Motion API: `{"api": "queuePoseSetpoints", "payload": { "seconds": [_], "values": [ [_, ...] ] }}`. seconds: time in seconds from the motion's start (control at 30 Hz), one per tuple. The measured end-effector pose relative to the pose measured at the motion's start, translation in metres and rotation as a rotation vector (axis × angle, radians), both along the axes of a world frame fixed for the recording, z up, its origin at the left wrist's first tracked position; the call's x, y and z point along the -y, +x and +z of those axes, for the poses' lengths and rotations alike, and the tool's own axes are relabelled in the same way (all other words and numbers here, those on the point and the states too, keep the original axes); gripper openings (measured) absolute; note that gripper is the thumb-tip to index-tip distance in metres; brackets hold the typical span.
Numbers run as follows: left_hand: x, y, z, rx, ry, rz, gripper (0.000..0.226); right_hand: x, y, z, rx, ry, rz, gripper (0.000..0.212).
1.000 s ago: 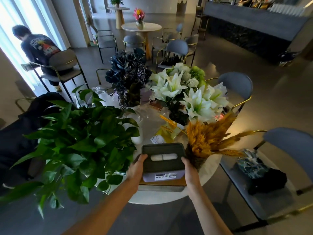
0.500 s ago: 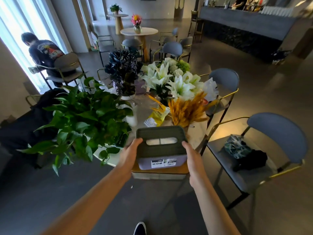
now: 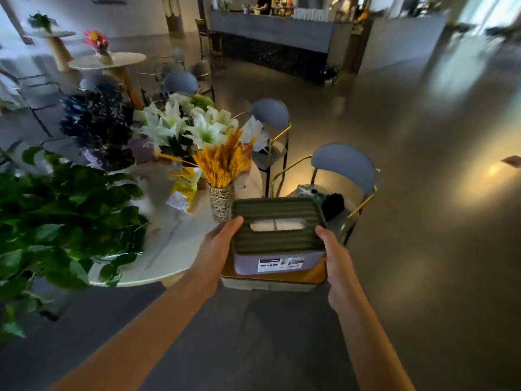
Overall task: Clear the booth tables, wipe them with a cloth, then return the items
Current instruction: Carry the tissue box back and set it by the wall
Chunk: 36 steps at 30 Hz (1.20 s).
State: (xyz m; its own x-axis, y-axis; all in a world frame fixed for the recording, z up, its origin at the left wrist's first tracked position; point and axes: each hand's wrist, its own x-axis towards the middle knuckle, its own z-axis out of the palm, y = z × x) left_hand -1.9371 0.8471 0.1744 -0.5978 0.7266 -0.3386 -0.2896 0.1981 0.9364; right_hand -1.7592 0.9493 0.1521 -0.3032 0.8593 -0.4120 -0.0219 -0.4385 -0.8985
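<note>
I carry a grey-green ribbed tissue box (image 3: 277,235) with a white tissue in its slot, stacked on a wooden tray-like base (image 3: 270,279). My left hand (image 3: 217,249) grips the stack's left side and my right hand (image 3: 335,266) grips its right side. The stack hangs in the air just off the right edge of the round white table (image 3: 169,249). On the table stand a green leafy plant (image 3: 56,215), dark blue flowers (image 3: 95,119), white lilies (image 3: 191,125) and a woven vase of orange wheat stalks (image 3: 221,170).
Two grey chairs with gold frames (image 3: 344,167) stand right of the table; the nearer seat holds a dark bundle (image 3: 327,200). Another round table (image 3: 112,62) with a pink bouquet is at the back left. A long counter (image 3: 276,32) runs along the back. Bare floor spreads to the right.
I have lifted the tissue box and its base off the table and drawn them away to the right. My view has swung right, and the frame is now blurred by motion.
</note>
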Motion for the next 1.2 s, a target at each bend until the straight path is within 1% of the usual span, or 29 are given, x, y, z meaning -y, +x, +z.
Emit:
{"api": "queuePoseSetpoints", "payload": {
  "seconds": [0.1, 0.17, 0.27, 0.33, 0.4, 0.6, 0.7, 0.77, 0.93, 1.03, 1.13, 1.17, 1.2],
  "values": [
    [0.002, 0.018, 0.006, -0.021, -0.017, -0.137, 0.019, 0.027, 0.03, 0.008, -0.045, 0.027, -0.131, 0.026],
    [0.009, 0.032, 0.01, -0.021, -0.001, -0.249, 0.02, 0.049, 0.051, 0.006, -0.068, 0.018, -0.234, 0.033],
    [0.025, 0.056, 0.007, -0.014, 0.005, -0.413, 0.024, 0.098, 0.088, 0.002, -0.081, 0.024, -0.38, 0.02],
    [0.038, 0.08, 0.002, -0.021, 0.002, -0.552, 0.027, 0.136, 0.116, -0.002, -0.097, -0.008, -0.502, 0.021],
    [0.05, 0.104, 0.001, -0.012, -0.002, -0.651, 0.029, 0.172, 0.139, 0.0, -0.069, -0.01, -0.577, 0.02],
    [0.095, 0.188, 0.006, 0.01, -0.031, -0.95, 0.028, 0.269, 0.208, 0.014, -0.026, -0.05, -0.907, 0.015],
    [0.122, 0.245, 0.01, -0.025, -0.047, -1.094, 0.024, 0.325, 0.248, 0.017, 0.007, -0.056, -1.066, 0.023],
    [0.138, 0.278, 0.013, -0.055, -0.047, -1.168, 0.024, 0.359, 0.27, 0.021, 0.025, -0.044, -1.135, 0.026],
    [0.203, 0.369, 0.015, -0.074, -0.047, -1.344, 0.032, 0.457, 0.337, 0.025, 0.059, 0.0, -1.313, 0.029],
    [0.249, 0.424, 0.018, -0.039, -0.043, -1.429, 0.031, 0.518, 0.373, 0.027, 0.039, -0.048, -1.409, 0.039],
    [0.313, 0.491, 0.018, -0.012, -0.036, -1.537, 0.03, 0.595, 0.422, 0.03, -0.004, -0.046, -1.511, 0.025],
    [0.324, 0.5, 0.018, -0.019, -0.028, -1.553, 0.028, 0.607, 0.43, 0.03, -0.004, -0.06, -1.534, 0.03],
    [0.342, 0.517, 0.018, -0.03, -0.017, -1.579, 0.027, 0.626, 0.444, 0.029, -0.003, -0.071, -1.569, 0.041]
  ]
}}
